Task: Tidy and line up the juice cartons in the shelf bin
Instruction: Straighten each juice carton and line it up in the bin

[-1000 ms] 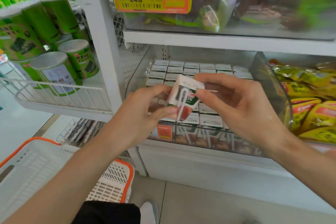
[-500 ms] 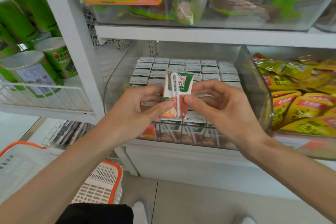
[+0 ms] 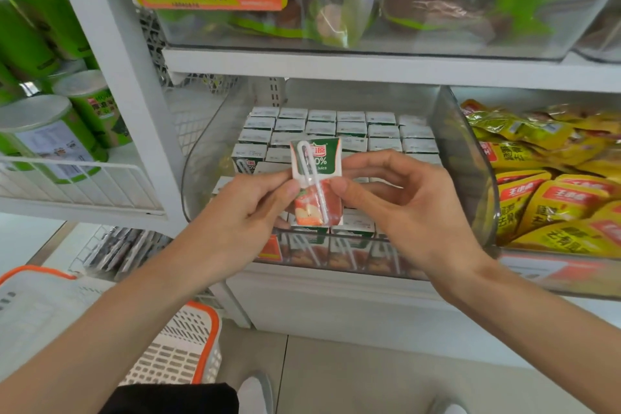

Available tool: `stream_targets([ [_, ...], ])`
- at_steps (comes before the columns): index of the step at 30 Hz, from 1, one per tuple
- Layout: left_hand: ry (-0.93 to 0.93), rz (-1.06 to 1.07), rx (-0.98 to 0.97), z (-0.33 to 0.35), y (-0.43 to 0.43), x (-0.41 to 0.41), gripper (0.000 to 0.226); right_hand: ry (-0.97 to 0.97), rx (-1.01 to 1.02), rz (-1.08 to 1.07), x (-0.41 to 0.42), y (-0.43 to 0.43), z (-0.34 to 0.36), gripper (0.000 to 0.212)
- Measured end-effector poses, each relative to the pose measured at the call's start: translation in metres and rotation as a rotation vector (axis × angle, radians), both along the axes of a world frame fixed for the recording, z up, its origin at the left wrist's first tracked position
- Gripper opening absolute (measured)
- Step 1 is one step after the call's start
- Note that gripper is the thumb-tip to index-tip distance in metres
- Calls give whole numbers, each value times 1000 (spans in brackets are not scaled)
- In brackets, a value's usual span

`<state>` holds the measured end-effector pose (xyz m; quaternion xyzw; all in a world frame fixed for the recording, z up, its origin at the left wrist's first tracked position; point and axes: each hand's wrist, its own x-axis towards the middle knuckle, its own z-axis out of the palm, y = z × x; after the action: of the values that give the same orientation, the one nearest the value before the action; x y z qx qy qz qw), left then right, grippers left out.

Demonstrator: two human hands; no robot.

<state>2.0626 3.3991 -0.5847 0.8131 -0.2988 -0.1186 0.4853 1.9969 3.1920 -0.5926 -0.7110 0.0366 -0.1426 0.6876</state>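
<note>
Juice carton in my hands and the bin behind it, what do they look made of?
Juice carton: likely coated paperboard, printed faces, crisp folded edges. Shelf bin: clear hard plastic, probably acrylic; stocked cartons show through its curved, reflective wall.

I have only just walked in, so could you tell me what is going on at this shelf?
A person holds one small juice carton upright in front of the clear shelf bin, with the left hand pinching its left edge and the right hand its right edge. Its straw side faces the camera. The other cartons stand in rows inside the bin, and the held one is not yet placed among them.
</note>
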Motion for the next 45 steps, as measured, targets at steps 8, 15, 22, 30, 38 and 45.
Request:
stream_targets([
  [8, -56, 13, -56, 3, -2, -2, 29, 86, 112, 28, -1, 2, -2, 12],
  [15, 190, -41, -193, 7, -3, -9, 34, 170, 197, 193, -3, 4, 9, 23],
  [22, 353, 5, -288, 8, -2, -9, 33, 98, 101, 95, -3, 4, 5, 34],
  [30, 395, 19, -280, 10, 0, -9, 31, 137, -45, 82, -1, 0, 6, 21],
  [38, 272, 38, -250, 12, -2, -9, 38, 113, -65, 213, -4, 2, 2, 34],
  [45, 267, 22, -242, 11, -1, -9, 40, 107, -37, 180, -2, 1, -1, 38],
])
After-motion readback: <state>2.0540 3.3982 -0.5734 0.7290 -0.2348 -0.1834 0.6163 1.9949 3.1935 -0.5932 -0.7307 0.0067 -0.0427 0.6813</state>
